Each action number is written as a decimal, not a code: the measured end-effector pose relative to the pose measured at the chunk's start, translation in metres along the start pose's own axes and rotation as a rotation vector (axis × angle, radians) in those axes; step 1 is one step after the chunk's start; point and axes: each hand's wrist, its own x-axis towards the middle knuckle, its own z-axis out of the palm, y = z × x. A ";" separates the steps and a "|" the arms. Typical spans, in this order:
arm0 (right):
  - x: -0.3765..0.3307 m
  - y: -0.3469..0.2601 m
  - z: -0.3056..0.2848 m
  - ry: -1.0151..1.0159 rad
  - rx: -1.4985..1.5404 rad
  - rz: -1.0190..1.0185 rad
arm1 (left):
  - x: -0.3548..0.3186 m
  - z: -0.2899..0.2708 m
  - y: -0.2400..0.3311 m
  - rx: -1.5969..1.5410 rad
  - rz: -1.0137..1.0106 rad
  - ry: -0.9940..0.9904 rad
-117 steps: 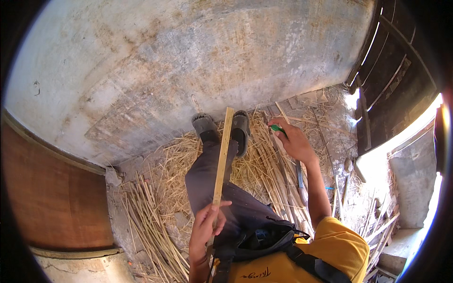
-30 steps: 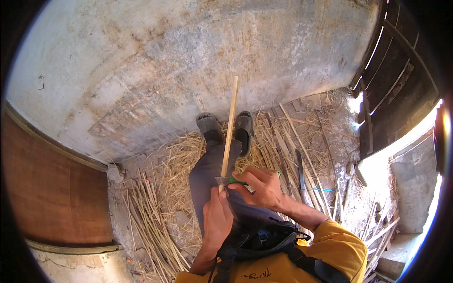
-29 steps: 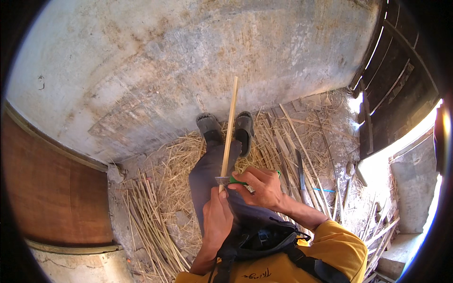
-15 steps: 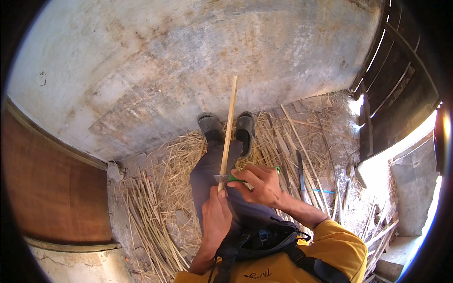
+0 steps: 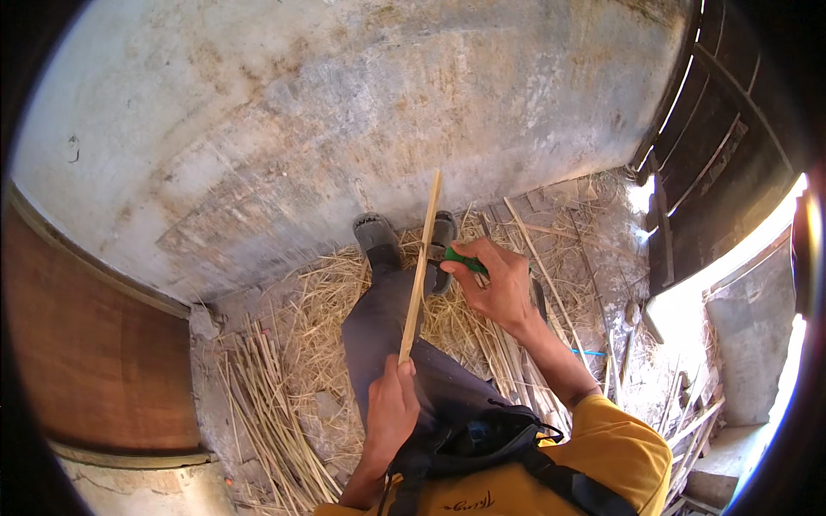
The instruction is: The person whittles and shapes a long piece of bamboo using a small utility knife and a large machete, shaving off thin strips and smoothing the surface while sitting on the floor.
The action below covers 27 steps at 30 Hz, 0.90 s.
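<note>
A pale, narrow strip of split bamboo or wood (image 5: 418,288) slants away from me above my legs. Its near end is pinched in my left hand (image 5: 393,404), thumb along the strip. My right hand (image 5: 502,282) is wrapped round the green handle of a knife (image 5: 465,261), just right of the strip's middle. The blade points left toward the strip and shows only faintly, so I cannot tell whether it touches. The strip's far end is unsupported, in front of the wall's foot.
Shavings (image 5: 318,314) litter the ground round my dark shoes (image 5: 376,230). A bundle of thin strips (image 5: 271,404) lies at left, and more long strips (image 5: 551,258) lie at right. A stained pale wall (image 5: 344,112) rises ahead, with a brown panel (image 5: 103,344) at left.
My right hand has moved the knife away from me along the strip, from beside my left hand to about its middle. The strip's far end has dropped slightly; my left hand still grips the near end.
</note>
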 end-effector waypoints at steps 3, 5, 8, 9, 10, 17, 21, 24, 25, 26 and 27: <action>0.000 0.008 0.005 0.058 -0.021 -0.016 | -0.004 0.000 0.003 0.035 -0.027 -0.024; 0.010 0.026 0.003 0.185 -0.081 0.100 | -0.015 0.002 -0.002 0.060 -0.045 -0.040; 0.056 0.087 -0.025 0.315 -0.050 0.346 | -0.037 0.010 -0.025 -0.038 -0.038 -0.118; 0.061 0.091 -0.033 0.315 -0.048 0.352 | -0.037 0.006 -0.029 -0.033 -0.042 -0.121; 0.068 0.092 -0.038 0.229 -0.004 0.418 | -0.037 -0.001 -0.034 -0.102 -0.078 -0.109; 0.036 0.100 -0.046 -0.162 0.485 0.665 | -0.017 -0.036 -0.025 -0.688 -0.454 -0.300; 0.026 0.056 -0.032 -0.247 0.784 0.725 | -0.015 -0.040 -0.027 -0.782 -0.525 -0.398; 0.025 0.030 -0.027 -0.247 0.914 0.691 | -0.011 -0.039 -0.028 -0.846 -0.504 -0.482; 0.024 0.027 -0.023 -0.244 0.914 0.691 | -0.010 -0.038 -0.028 -0.892 -0.477 -0.534; 0.022 0.026 -0.019 -0.264 0.923 0.671 | -0.010 -0.038 -0.026 -0.890 -0.477 -0.535; 0.023 0.024 -0.016 -0.276 0.929 0.662 | -0.010 -0.037 -0.022 -0.866 -0.508 -0.545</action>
